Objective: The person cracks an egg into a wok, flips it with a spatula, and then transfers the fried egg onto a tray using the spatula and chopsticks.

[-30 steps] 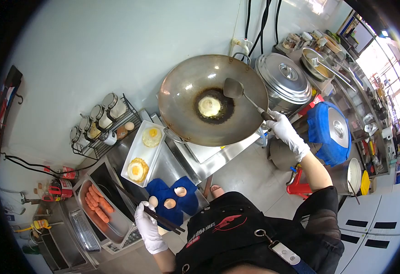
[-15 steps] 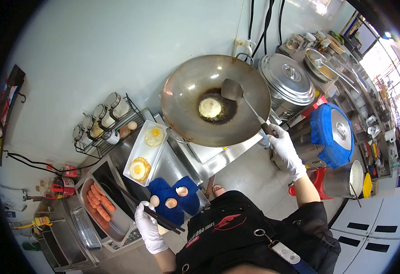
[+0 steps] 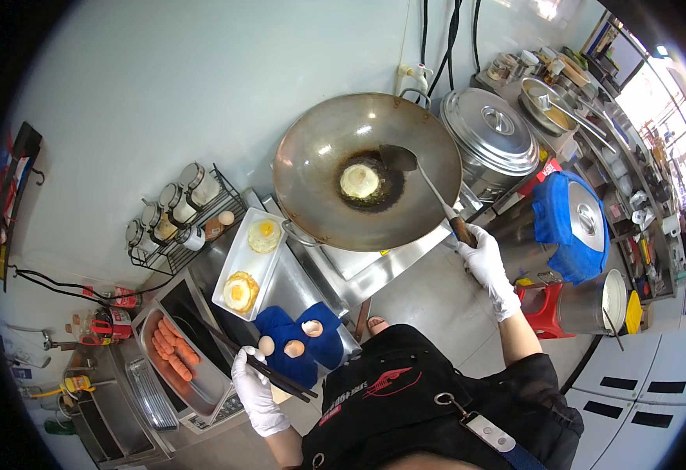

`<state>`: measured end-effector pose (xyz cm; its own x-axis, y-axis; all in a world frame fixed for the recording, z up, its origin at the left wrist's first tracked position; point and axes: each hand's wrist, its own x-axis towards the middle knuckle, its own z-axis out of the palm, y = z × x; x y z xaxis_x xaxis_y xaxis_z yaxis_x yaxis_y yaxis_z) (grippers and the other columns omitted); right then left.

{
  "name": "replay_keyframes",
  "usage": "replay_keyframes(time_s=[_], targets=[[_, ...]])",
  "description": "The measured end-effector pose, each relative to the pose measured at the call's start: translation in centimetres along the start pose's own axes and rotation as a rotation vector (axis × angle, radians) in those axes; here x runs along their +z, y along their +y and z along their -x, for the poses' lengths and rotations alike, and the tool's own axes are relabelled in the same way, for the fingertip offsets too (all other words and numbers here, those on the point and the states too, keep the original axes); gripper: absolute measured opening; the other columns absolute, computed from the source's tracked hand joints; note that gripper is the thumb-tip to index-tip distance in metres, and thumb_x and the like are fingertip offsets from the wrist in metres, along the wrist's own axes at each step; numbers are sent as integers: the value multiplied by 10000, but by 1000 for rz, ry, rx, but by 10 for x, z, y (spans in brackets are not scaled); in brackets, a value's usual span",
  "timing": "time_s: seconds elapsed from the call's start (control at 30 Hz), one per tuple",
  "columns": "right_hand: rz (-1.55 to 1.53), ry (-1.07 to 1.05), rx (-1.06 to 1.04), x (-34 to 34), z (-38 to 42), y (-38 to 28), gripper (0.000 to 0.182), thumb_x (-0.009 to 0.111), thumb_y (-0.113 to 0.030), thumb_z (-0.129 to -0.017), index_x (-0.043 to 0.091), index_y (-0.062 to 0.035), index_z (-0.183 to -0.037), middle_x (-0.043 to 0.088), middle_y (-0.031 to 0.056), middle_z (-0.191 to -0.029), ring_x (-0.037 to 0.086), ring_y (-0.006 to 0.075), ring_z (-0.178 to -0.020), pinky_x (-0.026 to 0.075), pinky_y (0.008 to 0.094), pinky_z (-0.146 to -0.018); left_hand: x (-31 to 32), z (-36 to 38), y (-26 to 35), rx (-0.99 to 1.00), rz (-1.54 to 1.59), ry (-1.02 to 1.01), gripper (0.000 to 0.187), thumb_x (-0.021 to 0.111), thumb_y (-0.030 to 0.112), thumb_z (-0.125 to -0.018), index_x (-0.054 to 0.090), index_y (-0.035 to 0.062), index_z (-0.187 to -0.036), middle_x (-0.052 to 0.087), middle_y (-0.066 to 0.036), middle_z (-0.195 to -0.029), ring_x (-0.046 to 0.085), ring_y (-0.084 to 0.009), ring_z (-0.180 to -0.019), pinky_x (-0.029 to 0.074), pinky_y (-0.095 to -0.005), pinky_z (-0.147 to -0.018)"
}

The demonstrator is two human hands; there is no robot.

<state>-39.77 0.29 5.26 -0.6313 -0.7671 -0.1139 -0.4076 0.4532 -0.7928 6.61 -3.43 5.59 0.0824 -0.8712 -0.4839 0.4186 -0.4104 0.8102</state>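
Observation:
A large metal wok [image 3: 312, 172] holds one egg [image 3: 359, 181] in dark oil at its bottom. My right hand [image 3: 484, 257], in a white glove, is closed on the wooden handle of a spatula [image 3: 399, 158], whose blade rests in the wok just right of the egg. My left hand [image 3: 255, 392], gloved too, grips long dark chopsticks [image 3: 284, 381] near the blue cloth [image 3: 323, 345]. On that cloth lie two eggshell pieces [image 3: 312, 328], with a whole egg [image 3: 266, 345] at its left edge. Two fried eggs [image 3: 264, 236] sit on a white tray [image 3: 228, 270].
Left of the tray stand a wire rack [image 3: 172, 252] with jars and a metal pan [image 3: 211, 384] of sausages. At right are a lidded steel pot [image 3: 490, 131], a blue-wrapped pot [image 3: 553, 223], a red stool [image 3: 543, 309] and crowded shelves [image 3: 633, 196].
My right hand has shifted slightly downward with the spatula, and its blade has tilted and moved a little. The left hand keeps its hold on the chopsticks.

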Motion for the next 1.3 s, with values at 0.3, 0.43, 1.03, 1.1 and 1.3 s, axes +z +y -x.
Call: replay_keyframes(time_s=[0.3,0.43,1.03,1.1,1.3], targets=[[-261,-25,118,21,25,6,394,607,-80,-809,509,21,-1178,570,29,-768,505,78,-583,434,234,-534,2,1,0,-19,-13,16,186,476,280,-925,531,121,-847,509,21,-698,389,-32,-475,238,-169,-352],[-259,-39,115,22,28,7,402,609,-81,-815,498,20,-1187,570,32,-792,505,76,-597,434,233,-532,4,1,1,-12,-13,0,184,481,278,-924,531,121,-841,514,21,-697,390,-29,-471,238,-165,-350],[-180,24,77,16,36,12,392,609,-85,-804,520,22,-1171,587,50,-784,522,92,-588,442,250,-535,12,-5,2,-19,-33,-8,208,473,269,-920,547,92,-841,531,-9,-697,394,-42,-456,261,-164,-350],[-181,19,82,15,37,5,380,603,-90,-808,527,22,-1164,581,43,-761,514,88,-573,434,246,-525,12,-6,0,-10,-17,8,222,463,256,-920,556,73,-836,535,-28,-701,371,-40,-420,265,-159,-335],[-259,-77,131,11,24,-14,346,586,-110,-832,543,37,-1142,545,15,-660,473,66,-509,398,231,-462,4,-8,1,-17,-40,-59,204,459,275,-927,536,104,-847,526,0,-696,412,-47,-494,251,-170,-351]])
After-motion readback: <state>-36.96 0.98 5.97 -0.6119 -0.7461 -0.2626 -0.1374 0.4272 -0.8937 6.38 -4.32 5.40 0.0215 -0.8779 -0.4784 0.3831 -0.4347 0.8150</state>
